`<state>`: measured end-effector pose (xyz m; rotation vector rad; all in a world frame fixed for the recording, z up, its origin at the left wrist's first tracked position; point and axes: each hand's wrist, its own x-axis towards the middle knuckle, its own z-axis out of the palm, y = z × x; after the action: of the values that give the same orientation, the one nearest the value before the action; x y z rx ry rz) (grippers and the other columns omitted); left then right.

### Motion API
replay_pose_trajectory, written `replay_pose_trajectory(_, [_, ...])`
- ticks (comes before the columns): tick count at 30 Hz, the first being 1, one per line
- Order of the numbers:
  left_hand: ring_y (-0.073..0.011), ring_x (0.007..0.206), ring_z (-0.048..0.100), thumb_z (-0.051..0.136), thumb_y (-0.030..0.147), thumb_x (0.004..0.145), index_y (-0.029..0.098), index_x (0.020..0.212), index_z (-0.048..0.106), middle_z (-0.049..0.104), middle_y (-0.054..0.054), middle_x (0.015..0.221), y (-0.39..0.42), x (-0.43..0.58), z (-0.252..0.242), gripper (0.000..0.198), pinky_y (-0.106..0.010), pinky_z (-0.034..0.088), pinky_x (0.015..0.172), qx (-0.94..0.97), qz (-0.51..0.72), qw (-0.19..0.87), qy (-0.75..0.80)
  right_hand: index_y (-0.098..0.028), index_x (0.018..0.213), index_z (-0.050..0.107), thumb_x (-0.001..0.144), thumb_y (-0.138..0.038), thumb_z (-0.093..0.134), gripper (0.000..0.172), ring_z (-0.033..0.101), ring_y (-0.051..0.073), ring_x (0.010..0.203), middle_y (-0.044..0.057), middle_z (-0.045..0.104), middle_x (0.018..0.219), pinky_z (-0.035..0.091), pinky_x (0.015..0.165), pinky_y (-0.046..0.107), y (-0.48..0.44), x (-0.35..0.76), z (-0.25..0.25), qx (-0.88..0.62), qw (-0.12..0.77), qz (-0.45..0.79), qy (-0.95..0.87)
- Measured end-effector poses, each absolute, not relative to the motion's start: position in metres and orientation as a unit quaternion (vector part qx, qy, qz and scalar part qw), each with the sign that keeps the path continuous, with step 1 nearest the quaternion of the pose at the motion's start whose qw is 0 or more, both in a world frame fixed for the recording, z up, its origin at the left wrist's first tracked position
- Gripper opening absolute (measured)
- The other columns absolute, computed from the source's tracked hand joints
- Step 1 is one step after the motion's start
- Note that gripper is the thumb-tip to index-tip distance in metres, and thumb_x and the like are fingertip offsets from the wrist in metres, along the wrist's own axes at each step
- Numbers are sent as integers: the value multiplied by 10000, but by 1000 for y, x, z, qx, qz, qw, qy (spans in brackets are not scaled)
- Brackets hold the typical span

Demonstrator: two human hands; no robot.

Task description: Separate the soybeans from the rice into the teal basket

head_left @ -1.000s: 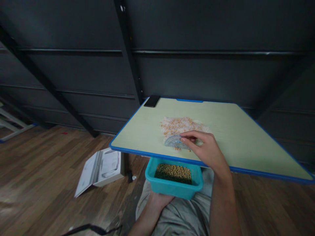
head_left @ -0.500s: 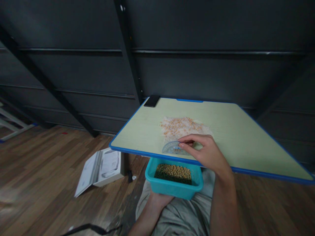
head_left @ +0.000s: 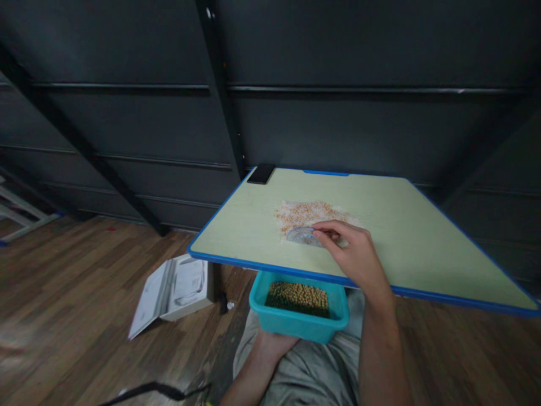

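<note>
**Loose beans near the table's front edge**

Your left hand [head_left: 270, 345] is under the teal tub [head_left: 296, 326]. Its fingers are hidden, so I cannot tell how it grips. The tub hangs just below the table's [head_left: 422, 237] near edge, partly filled with yellow beans [head_left: 299, 296]. If it tips, they would likely spill to the floor. The clear protractor [head_left: 302, 235], a thin half-disc, lies at the near side of the bean-and-grain pile [head_left: 304, 213]. Your right hand [head_left: 355, 256] pinches it in its fingertips, and a slack pinch could let it skid and scatter beans.

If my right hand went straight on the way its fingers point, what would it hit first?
Probably the bean pile, just past the protractor that the right hand holds on the table; depth unclear.
</note>
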<state>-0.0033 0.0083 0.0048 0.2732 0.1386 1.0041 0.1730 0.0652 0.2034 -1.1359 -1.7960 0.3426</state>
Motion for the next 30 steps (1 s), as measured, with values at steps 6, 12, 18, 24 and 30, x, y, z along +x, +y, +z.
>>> replay_pose_trajectory(6, [-191, 1217, 661, 338, 390, 979, 310, 1253, 659, 759, -5, 1236, 9, -3, 4, 429, -422, 207, 1234, 117, 491, 862, 52, -234, 983, 752, 908, -230, 646, 130, 702, 205, 838, 34, 783, 999, 535, 790, 363, 66, 173, 203, -474, 501, 111, -716])
replay_pose_trajectory(12, [-199, 1218, 661, 331, 392, 977, 317, 1239, 668, 745, -15, 1265, 9, -3, -1, 433, -434, 245, 1223, 110, 489, 864, 45, -241, 974, 757, 908, -241, 635, 139, 708, 217, 862, 39, 782, 1001, 539, 807, 380, 68, 173, 201, -474, 490, 121, -722])
replay_pose_trajectory(18, [-193, 1250, 637, 311, 388, 988, 322, 1254, 657, 724, -2, 1298, 9, -4, -5, 441, -422, 207, 1237, 111, 486, 866, 44, -255, 966, 764, 901, -230, 635, 146, 708, 206, 834, 29, 784, 990, 545, 778, 368, 67, 173, 203, -469, 482, 137, -727])
replay_pose_trajectory(24, [-213, 1295, 602, 297, 377, 985, 330, 1322, 599, 706, -24, 1330, 8, -4, 3, 455, -478, 212, 1231, 115, 477, 870, 38, -247, 959, 769, 890, -225, 654, 137, 704, 195, 810, 20, 788, 958, 549, 758, 345, 65, 173, 205, -462, 477, 160, -730])
replay_pose_trajectory(30, [-212, 1314, 584, 315, 414, 982, 324, 1347, 575, 690, -38, 1353, 11, -2, -4, 457, -480, 210, 1227, 104, 475, 872, 47, -255, 950, 773, 891, -237, 647, 141, 716, 201, 838, 20, 789, 959, 554, 757, 348, 63, 172, 206, -456, 474, 181, -732])
